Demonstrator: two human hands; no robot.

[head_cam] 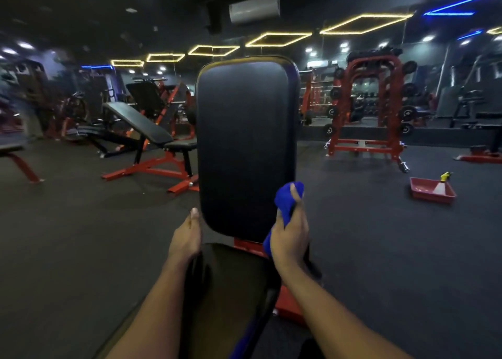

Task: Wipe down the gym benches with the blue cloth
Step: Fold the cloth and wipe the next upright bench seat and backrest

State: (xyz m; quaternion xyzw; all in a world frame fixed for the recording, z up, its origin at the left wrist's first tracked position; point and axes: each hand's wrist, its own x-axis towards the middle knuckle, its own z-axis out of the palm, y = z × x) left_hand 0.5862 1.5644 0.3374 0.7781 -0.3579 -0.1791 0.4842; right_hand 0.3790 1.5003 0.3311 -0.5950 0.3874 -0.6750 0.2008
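A black padded backrest point(245, 146) of a gym bench stands upright in front of me, above its dark seat pad point(233, 271) on a red frame. My right hand point(290, 236) grips the bunched blue cloth point(288, 198) against the backrest's lower right edge. At the lower left edge of the backrest lies my left hand point(186, 239), thumb up along the pad; its fingers are hidden behind the seat's side, so its grip is unclear.
Another incline bench point(141, 125) on a red frame stands to the left. A red weight rack point(372, 108) stands at the back right. A red tray point(432, 191) with a yellow-topped spray bottle point(444, 179) sits on the dark floor to the right.
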